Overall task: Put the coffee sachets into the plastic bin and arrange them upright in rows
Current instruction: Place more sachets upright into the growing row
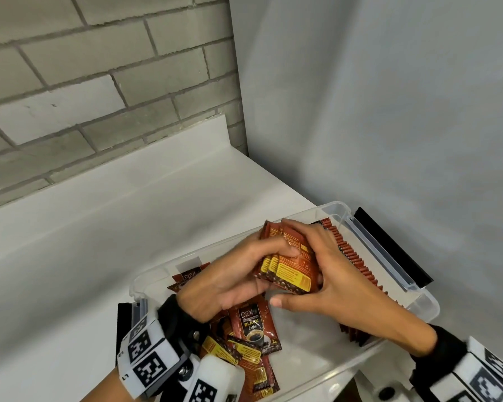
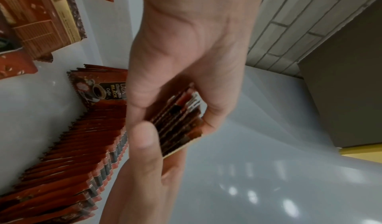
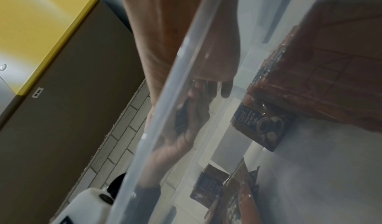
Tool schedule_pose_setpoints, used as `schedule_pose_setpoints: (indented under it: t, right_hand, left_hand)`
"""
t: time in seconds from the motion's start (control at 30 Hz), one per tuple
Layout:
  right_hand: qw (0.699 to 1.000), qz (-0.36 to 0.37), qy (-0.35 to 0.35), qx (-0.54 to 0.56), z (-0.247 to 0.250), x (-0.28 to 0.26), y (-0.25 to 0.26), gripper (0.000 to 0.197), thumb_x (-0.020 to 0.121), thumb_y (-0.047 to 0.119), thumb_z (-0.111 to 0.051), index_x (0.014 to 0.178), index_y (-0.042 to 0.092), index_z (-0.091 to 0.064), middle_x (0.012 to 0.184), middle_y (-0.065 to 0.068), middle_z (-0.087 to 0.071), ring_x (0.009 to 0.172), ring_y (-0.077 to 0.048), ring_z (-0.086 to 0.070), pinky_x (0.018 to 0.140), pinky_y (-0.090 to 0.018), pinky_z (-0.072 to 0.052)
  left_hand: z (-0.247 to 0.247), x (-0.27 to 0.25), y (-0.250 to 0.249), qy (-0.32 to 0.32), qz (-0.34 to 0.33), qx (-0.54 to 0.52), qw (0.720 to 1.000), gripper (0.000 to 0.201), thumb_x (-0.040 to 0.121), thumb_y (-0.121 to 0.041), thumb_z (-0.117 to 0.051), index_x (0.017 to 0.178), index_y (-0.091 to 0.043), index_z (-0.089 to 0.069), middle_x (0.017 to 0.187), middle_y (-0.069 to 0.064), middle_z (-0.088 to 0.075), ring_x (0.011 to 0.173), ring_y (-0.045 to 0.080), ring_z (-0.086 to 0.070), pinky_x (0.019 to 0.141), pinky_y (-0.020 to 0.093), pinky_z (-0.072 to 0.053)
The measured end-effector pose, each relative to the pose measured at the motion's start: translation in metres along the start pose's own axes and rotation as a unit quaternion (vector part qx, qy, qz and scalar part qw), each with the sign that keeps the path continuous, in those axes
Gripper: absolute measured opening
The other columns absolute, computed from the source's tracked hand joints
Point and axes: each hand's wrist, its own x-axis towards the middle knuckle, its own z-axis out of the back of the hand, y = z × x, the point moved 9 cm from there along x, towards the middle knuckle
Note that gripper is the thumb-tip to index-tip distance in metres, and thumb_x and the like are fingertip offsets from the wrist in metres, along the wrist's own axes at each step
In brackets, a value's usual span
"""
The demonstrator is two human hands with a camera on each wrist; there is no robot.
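Observation:
A clear plastic bin (image 1: 325, 207) sits on the white counter. Over its middle, both hands hold a small stack of red-brown coffee sachets (image 1: 291, 262) between them. My left hand (image 1: 273, 256) curls its fingers over the stack's left side. My right hand (image 1: 320, 256) wraps the right side, its thumb under the lower edge. In the left wrist view the stack (image 2: 179, 118) shows edge-on between the left hand's fingers (image 2: 215, 110) and thumb. A long row of upright sachets (image 1: 357, 262) (image 2: 82, 145) lines the bin's right wall. Loose sachets (image 1: 253, 329) lie flat in the near left part.
The bin has black latches (image 1: 395, 248) at its ends. A grey block wall stands behind the counter, a plain grey wall (image 1: 389, 111) to the right. The right wrist view looks through the bin wall (image 3: 175, 80); a yellow-topped cabinet (image 3: 41, 23) stands beyond.

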Motion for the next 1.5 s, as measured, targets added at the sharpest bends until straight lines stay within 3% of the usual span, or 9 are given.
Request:
schedule_pose_setpoints:
  t: [0.23,0.43,0.6,0.73,0.9,1.1,1.23,1.37,1.5]
  right_hand:
    - [0.977,-0.05,-0.059,0.198,0.013,-0.001,-0.011,0.097,0.06,0.077,-0.066,0.14,0.033,-0.032,0.118,0.026,-0.057,0.114,-0.001,-0.056,0.09,-0.02,-0.05]
    - [0.948,-0.07,-0.156,0.267,0.033,-0.001,-0.023,0.039,0.076,0.031,-0.067,0.115,0.026,-0.061,0.1,-0.001,-0.067,0.1,-0.018,-0.064,0.078,-0.022,-0.054]
    - [0.932,-0.026,-0.2,0.301,0.048,-0.005,-0.017,0.018,0.078,0.023,-0.068,0.096,0.026,-0.065,0.1,-0.001,-0.07,0.095,-0.018,-0.065,0.072,-0.017,-0.052]
    - [0.935,0.003,-0.202,0.292,0.052,-0.007,-0.007,0.017,0.073,0.021,-0.071,0.083,0.035,-0.068,0.098,0.002,-0.071,0.095,-0.015,-0.066,0.074,-0.018,-0.052]
    - [0.946,0.024,-0.164,0.278,0.044,-0.005,0.001,0.014,0.07,0.009,-0.069,0.076,0.021,-0.068,0.092,0.002,-0.074,0.092,-0.013,-0.068,0.074,-0.019,-0.053]
    - [0.948,0.005,-0.135,0.288,0.037,-0.003,-0.006,0.03,0.083,-0.017,-0.055,0.082,0.009,-0.069,0.102,-0.001,-0.074,0.106,-0.016,-0.066,0.082,-0.029,-0.057]
    - [0.935,-0.025,-0.163,0.315,0.041,-0.003,-0.019,0.026,0.095,-0.006,-0.045,0.106,0.007,-0.063,0.11,-0.004,-0.071,0.11,-0.018,-0.063,0.083,-0.029,-0.054]
    - [0.915,-0.073,-0.141,0.371,0.033,-0.001,-0.029,0.049,0.078,0.047,-0.069,0.109,0.009,-0.061,0.099,-0.008,-0.07,0.089,-0.02,-0.063,0.076,-0.027,-0.052]
    - [0.916,-0.097,-0.088,0.379,0.022,-0.001,-0.022,0.041,0.078,0.031,-0.075,0.105,0.003,-0.061,0.085,-0.009,-0.069,0.075,-0.017,-0.063,0.069,-0.021,-0.053]
  left_hand:
    - [0.016,-0.002,-0.019,-0.05,-0.073,-0.039,0.995,0.053,0.071,-0.008,-0.064,0.124,-0.014,-0.061,0.111,0.016,-0.069,0.089,0.026,-0.069,0.072,0.036,-0.058]
    - [0.014,-0.001,-0.02,-0.053,-0.082,-0.03,0.995,0.042,0.081,-0.019,-0.072,0.121,-0.028,-0.061,0.115,0.012,-0.068,0.098,0.029,-0.068,0.079,0.041,-0.056]
    - [0.018,-0.001,-0.017,-0.085,-0.057,-0.035,0.994,0.038,0.084,-0.048,-0.052,0.109,-0.02,-0.06,0.11,0.014,-0.07,0.098,0.031,-0.067,0.087,0.048,-0.054]
    - [0.02,0.002,-0.01,-0.079,-0.027,-0.061,0.995,0.06,0.083,-0.053,-0.052,0.125,-0.01,-0.053,0.097,0.018,-0.068,0.082,0.028,-0.067,0.088,0.048,-0.053]
    - [0.01,0.003,-0.014,-0.015,-0.036,-0.119,0.992,0.012,0.076,-0.026,-0.074,0.085,-0.017,-0.072,0.09,0.012,-0.07,0.08,0.025,-0.068,0.078,0.04,-0.056]
    - [0.019,0.003,-0.02,-0.043,-0.076,-0.131,0.988,0.027,0.068,-0.002,-0.063,0.086,-0.02,-0.073,0.102,0.014,-0.067,0.093,0.027,-0.065,0.086,0.044,-0.052]
    - [0.025,0.001,-0.03,-0.072,-0.127,-0.137,0.98,0.033,0.066,0.001,-0.065,0.091,-0.02,-0.067,0.098,0.011,-0.07,0.086,0.022,-0.07,0.072,0.034,-0.057]
    - [0.03,-0.001,-0.038,-0.093,-0.17,-0.14,0.971,0.04,0.066,0.006,-0.069,0.096,-0.021,-0.065,0.099,0.01,-0.069,0.084,0.022,-0.071,0.069,0.032,-0.057]
    - [0.03,-0.001,-0.041,-0.083,-0.19,-0.163,0.965,0.042,0.063,0.007,-0.067,0.094,-0.021,-0.065,0.096,0.01,-0.07,0.082,0.023,-0.07,0.066,0.031,-0.056]
